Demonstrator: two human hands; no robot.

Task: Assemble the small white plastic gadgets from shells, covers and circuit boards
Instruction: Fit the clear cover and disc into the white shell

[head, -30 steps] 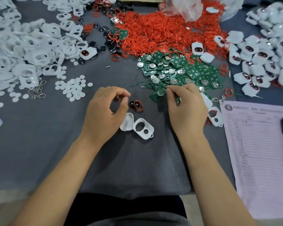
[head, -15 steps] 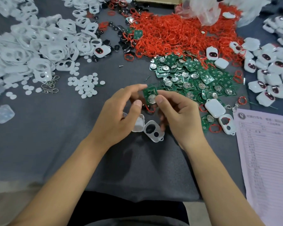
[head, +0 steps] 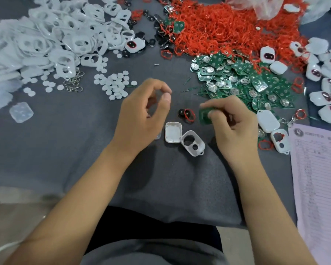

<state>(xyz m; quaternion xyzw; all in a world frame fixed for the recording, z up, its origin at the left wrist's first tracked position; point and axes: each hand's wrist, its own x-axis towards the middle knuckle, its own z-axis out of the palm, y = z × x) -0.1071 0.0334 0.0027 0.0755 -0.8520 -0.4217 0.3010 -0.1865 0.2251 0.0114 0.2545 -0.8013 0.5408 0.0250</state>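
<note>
My right hand (head: 231, 125) pinches a green circuit board (head: 204, 115) between thumb and fingers, just above the grey cloth. My left hand (head: 141, 115) hovers to the left with fingers curled in a loose ring and nothing visible in it. Between the hands lie a white shell half (head: 173, 132), hollow side up, and a white cover with two holes (head: 193, 143). A black button piece with a red ring (head: 186, 114) lies just beyond them.
A heap of green circuit boards (head: 243, 81) lies beyond my right hand, red rings (head: 227, 29) behind it. White covers (head: 46, 44) pile at the left, small white discs (head: 113, 85) near them. Finished gadgets (head: 325, 73) sit at the right, a printed sheet (head: 321, 178) at the right edge.
My hands, which met over one circuit board half a second ago, have drawn apart. The right hand keeps the board and has lowered it; the left hand has let go.
</note>
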